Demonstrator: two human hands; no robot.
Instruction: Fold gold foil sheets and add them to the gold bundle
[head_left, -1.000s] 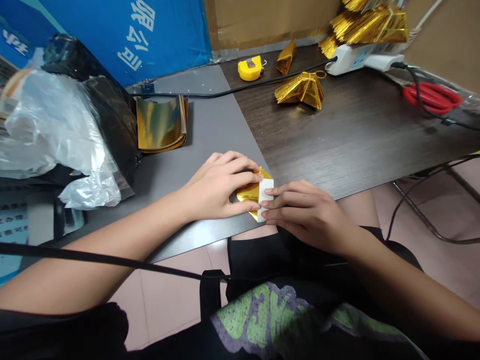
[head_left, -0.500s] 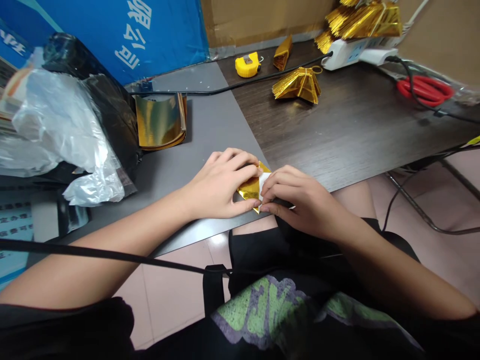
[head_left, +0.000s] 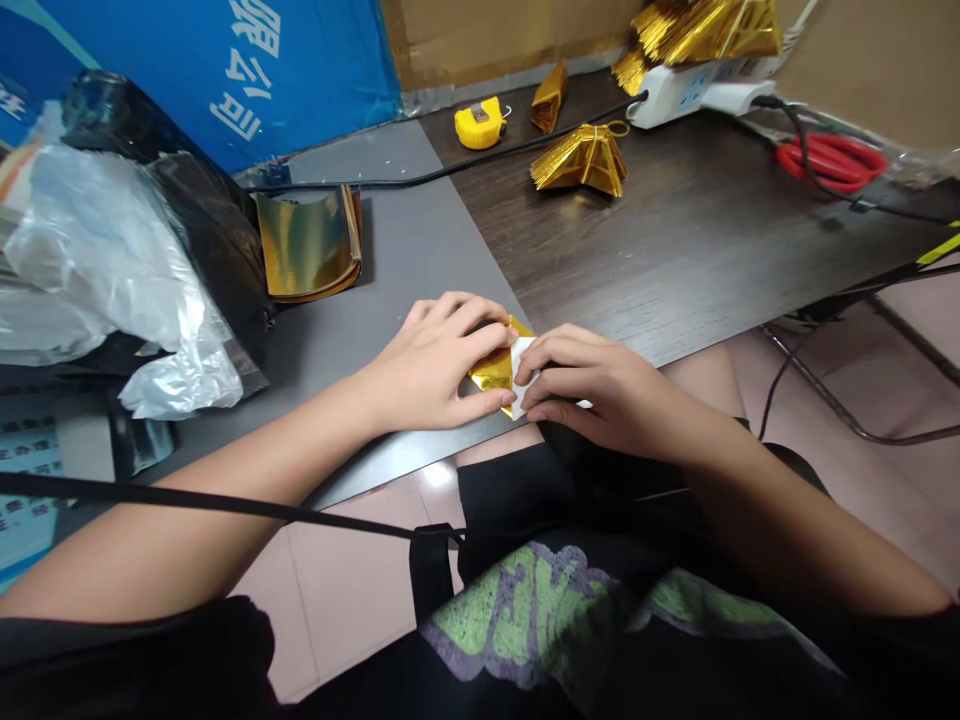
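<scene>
Folded gold foil [head_left: 491, 375] sits pinched between left hand [head_left: 427, 360] and right hand [head_left: 607, 390], both gripping it, at the desk [head_left: 697, 240] corner.

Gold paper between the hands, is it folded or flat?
Folded: the gold foil paper has creased, pointed layers, with its white side showing, pinched between the left hand and right hand.

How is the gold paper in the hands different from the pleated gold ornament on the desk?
The folded gold paper is smooth and shows a white side, but the pleated gold ornament has many thin folds. The paper is held by the left hand and right hand, but the ornament lies on the dark wooden desk. Both are shiny gold.
</scene>
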